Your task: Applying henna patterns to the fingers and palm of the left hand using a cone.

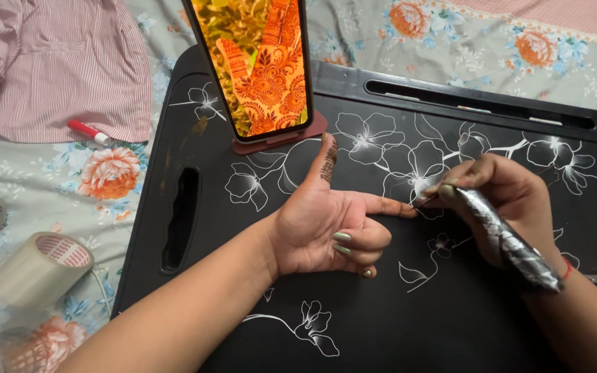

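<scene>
Right hand (502, 197) is clamped around a silver foil henna cone (506, 238), nozzle at the tip of the left index finger. Left hand (326, 228) lies palm up on the black flowered lap table (381, 324), thumb and index out, other fingers curled, holding nothing. Thumb is patterned; index looks in progress, calling for steady squeezing. Phone (257, 62) stands behind, showing a henna design.

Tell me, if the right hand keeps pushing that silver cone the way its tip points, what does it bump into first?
Probably the left hand's outstretched index finger: the shiny silver foil cone in the right hand aims its tip left at that fingertip, almost touching it already, though depth is hard to judge.
</scene>
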